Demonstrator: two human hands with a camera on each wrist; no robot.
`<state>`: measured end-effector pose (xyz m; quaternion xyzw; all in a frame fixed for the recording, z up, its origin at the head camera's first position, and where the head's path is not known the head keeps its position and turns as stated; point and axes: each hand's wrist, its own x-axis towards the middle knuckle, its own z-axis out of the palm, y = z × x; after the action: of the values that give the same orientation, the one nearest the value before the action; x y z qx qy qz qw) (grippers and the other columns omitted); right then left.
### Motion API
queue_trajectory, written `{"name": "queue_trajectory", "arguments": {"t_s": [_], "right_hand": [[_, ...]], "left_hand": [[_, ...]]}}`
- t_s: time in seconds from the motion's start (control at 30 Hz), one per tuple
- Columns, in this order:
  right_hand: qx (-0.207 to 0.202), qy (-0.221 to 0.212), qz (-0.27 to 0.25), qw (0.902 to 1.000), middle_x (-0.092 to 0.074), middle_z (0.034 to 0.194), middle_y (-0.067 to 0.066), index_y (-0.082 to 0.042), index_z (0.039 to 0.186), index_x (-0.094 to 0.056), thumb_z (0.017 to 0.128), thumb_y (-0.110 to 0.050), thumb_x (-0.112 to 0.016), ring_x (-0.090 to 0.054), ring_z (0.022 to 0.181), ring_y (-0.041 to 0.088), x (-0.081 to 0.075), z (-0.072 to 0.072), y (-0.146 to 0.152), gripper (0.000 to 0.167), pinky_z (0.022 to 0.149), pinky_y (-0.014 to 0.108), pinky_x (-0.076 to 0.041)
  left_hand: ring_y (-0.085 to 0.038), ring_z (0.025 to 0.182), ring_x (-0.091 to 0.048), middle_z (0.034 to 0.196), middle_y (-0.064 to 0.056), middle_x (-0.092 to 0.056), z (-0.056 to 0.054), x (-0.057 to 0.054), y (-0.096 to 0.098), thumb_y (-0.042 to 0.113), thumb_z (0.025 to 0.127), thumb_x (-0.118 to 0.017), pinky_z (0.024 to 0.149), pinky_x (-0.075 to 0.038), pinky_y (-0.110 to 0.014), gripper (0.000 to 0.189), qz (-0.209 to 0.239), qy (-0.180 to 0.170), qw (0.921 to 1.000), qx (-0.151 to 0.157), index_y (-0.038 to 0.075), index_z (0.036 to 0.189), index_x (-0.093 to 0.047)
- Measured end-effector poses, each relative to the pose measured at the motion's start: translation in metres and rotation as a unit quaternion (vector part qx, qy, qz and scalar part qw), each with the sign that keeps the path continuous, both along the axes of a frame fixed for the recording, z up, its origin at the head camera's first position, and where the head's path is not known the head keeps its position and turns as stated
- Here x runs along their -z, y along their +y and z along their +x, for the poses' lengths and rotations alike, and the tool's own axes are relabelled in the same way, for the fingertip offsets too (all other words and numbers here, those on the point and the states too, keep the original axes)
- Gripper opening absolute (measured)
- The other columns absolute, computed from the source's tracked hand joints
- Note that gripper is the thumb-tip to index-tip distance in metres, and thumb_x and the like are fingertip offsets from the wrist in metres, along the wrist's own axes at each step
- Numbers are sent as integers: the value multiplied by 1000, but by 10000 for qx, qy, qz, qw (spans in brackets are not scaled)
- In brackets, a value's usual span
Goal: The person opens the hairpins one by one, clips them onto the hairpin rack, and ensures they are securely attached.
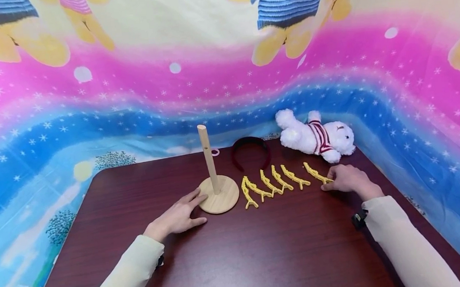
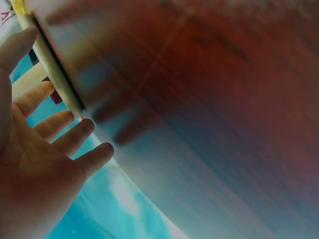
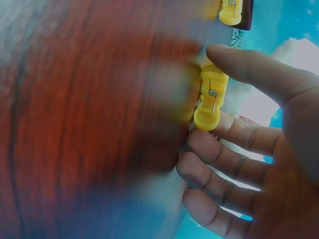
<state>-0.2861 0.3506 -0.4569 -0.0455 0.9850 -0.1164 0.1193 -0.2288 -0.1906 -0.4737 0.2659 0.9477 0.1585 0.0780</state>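
A pale wooden stand (image 1: 210, 163) with an upright post and a round base (image 1: 223, 202) is on the table in the head view. Against the left edge of that base rests my left hand (image 1: 177, 215), fingers spread and fairly straight. Several yellow alligator hair clips (image 1: 276, 180) lie in a row to the right of the stand. The rightmost yellow hair clip (image 3: 212, 97) sits between the thumb and index finger of my right hand (image 1: 349, 179), which pinches its forked handle end. Its metal spring shows in the right wrist view.
Behind the clips lies a dark red headband (image 1: 236, 157), and a small pink ring (image 1: 215, 152) is behind the post. A white plush bear (image 1: 305, 137) in a striped top lies at the back right. A printed cloth (image 1: 209, 90) hangs around the dark table (image 1: 240, 261).
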Motion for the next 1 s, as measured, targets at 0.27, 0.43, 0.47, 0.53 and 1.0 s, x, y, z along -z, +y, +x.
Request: {"name": "queue_trajectory", "arguments": {"t_s": [0.27, 0.43, 0.47, 0.53, 1.0], "right_hand": [[102, -25, 110, 9999, -56, 74, 2, -18, 84, -63, 76, -61, -76, -52, 70, 21, 1, -1, -1, 46, 56, 34, -37], [101, -3, 78, 9999, -57, 74, 2, -19, 83, -63, 78, -59, -76, -52, 70, 21, 1, 0, -1, 43, 56, 34, -37], [97, 3, 55, 9999, -57, 74, 2, -18, 84, -63, 78, -58, -76, -52, 71, 21, 1, 1, -1, 42, 56, 34, -37], [83, 38, -5, 10000, -59, 75, 2, -18, 85, -66, 79, -56, -76, -53, 72, 21, 0, 1, -1, 39, 56, 34, -38], [-75, 407, -20, 9991, -65, 80, 2, -15, 98, -71, 85, -53, -71, -57, 75, 23, -6, 3, -1, 39, 56, 35, -42]], "left_hand": [[-39, 149, -30, 165, -18, -23, 0, 2, 1, 45, 89, -73, 115, -37, -54, 76, -44, 4, 9999, 122, 20, 154, -41], [-41, 150, -28, 166, -17, -23, -1, 2, 1, 46, 88, -74, 116, -34, -56, 76, -50, 2, 9996, 274, 23, 153, -42], [-42, 150, -27, 166, -17, -23, -1, 2, 2, 46, 87, -74, 116, -34, -57, 76, -34, -11, 9995, 302, 24, 153, -42], [-43, 150, -26, 166, -17, -23, -2, 2, 2, 45, 87, -75, 117, -33, -57, 76, -4, -9, 9994, 358, 24, 152, -43], [-43, 152, -22, 165, -17, -25, -2, 0, 3, 42, 86, -77, 116, -34, -59, 76, 48, 82, 9983, 569, 21, 152, -44]]}}
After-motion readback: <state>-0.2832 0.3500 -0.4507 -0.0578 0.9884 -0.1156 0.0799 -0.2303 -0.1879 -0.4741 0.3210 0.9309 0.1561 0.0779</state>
